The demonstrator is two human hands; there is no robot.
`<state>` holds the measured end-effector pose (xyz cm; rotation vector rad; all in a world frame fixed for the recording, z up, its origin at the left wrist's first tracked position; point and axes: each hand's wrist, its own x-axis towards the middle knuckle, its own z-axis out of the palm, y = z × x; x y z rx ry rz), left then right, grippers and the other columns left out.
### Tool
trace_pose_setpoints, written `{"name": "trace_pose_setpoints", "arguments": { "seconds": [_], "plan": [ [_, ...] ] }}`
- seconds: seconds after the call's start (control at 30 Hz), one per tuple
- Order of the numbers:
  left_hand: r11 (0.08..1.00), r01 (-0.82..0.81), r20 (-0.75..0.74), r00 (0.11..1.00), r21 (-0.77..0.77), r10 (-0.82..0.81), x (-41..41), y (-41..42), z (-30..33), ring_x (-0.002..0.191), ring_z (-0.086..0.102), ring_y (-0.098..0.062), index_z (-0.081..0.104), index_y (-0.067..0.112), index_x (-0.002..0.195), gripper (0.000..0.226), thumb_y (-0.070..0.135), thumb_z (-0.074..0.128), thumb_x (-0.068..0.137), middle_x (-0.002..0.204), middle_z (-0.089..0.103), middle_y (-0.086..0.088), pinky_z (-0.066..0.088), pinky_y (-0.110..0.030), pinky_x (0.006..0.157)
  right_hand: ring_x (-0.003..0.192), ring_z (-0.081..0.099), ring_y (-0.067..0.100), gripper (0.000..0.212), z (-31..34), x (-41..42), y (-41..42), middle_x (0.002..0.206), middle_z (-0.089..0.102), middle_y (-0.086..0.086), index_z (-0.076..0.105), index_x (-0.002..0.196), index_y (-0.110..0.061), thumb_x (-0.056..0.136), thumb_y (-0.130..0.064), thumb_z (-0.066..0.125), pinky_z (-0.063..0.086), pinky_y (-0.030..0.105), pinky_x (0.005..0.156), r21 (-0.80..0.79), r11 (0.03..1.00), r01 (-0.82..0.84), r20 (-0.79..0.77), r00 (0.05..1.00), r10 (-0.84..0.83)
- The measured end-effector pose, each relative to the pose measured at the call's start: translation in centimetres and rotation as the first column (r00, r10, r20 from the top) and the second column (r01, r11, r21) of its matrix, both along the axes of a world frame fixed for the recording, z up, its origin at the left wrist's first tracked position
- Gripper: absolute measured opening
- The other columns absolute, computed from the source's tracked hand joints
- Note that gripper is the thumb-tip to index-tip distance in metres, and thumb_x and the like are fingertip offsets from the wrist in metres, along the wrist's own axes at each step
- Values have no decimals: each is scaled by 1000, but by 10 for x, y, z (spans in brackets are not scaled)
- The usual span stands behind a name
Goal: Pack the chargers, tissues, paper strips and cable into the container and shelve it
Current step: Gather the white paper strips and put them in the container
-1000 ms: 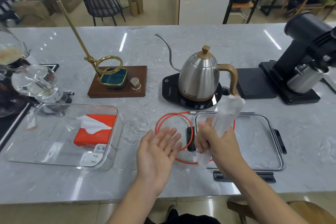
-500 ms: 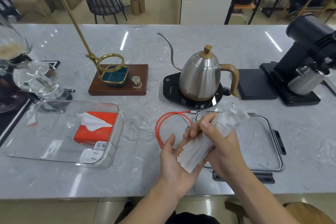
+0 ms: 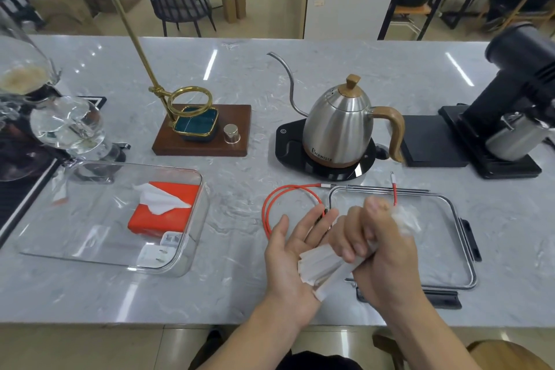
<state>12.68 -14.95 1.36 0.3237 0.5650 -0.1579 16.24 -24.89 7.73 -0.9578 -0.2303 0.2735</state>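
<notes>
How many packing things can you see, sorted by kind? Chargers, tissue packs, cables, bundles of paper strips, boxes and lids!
Chargers: 2, white and, in the container
Tissue packs: 1, orange
Cables: 1, orange
Paper strip bundles: 1, gripped by the right hand against the left hand
Containers: 1, clear
Lids: 1
Total: 7

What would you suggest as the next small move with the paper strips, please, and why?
Probably carry the paper strips left and lay them in the clear container. The right hand grips the bundle, its end squared against the open left hand, and the tissues already lie inside.
</notes>
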Motion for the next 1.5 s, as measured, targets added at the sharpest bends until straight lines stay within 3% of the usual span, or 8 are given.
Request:
{"name": "trace_pose_setpoints", "arguments": {
  "seconds": [0.23,0.43,0.53,0.6,0.9,1.13,1.33,1.5],
  "plan": [
    [1000,16,19,1000,16,-16,-2,-2,4,123,59,-39,69,6,121,57,48,43,94,130,64,-22,46,-48,101,36,34,13,47,-2,-3,8,42,32,-3,38,53,-19,76,-39,74,32,27,45,-25,999,49,-66,997,-50],
    [995,6,19,1000,98,-7,-3,-7,8,124,56,-41,68,2,120,56,42,47,88,127,64,-25,33,-50,114,36,39,17,48,3,4,12,43,36,0,44,56,-17,76,-50,73,37,28,43,-84,987,139,-136,979,-150],
    [992,-22,-1,1000,121,22,-3,-4,10,112,61,-40,71,3,116,51,40,43,93,122,66,-24,44,-47,97,40,45,23,45,0,5,14,44,38,5,44,57,-16,93,-38,60,42,34,47,-163,967,196,-104,971,-214],
    [991,-29,3,1000,131,29,-5,-1,12,110,62,-39,71,3,113,48,38,45,94,120,68,-23,42,-49,102,47,49,26,45,-1,6,15,45,40,8,43,57,-15,94,-35,57,47,36,52,-169,957,234,-82,965,-250],
    [927,-23,86,996,373,-10,-23,6,9,93,67,-27,75,7,96,34,16,84,65,101,70,-15,59,-32,70,60,52,21,39,-3,16,8,49,48,4,38,64,-14,90,-40,50,52,23,66,-123,931,345,-136,923,-360],
    [732,-27,119,990,681,-74,-30,8,14,74,67,-13,78,24,93,43,26,87,51,81,75,-2,55,-22,67,61,51,20,42,-8,14,5,56,51,5,42,63,-14,91,-43,52,47,25,59,-182,933,310,-111,936,-333],
    [717,-62,107,994,694,-18,-34,19,19,74,71,-23,79,13,88,27,13,85,62,81,75,-11,59,-26,70,69,58,18,29,-12,15,-4,69,62,6,59,58,-21,80,-39,60,43,34,67,-428,865,262,92,965,-247],
    [698,-96,100,994,709,35,-37,29,28,71,72,-25,77,8,89,34,21,84,58,82,75,-13,61,-30,74,46,47,17,30,-6,15,-7,58,57,10,62,60,-12,84,-29,58,35,25,44,-506,842,189,122,982,-147]
  ]
}}
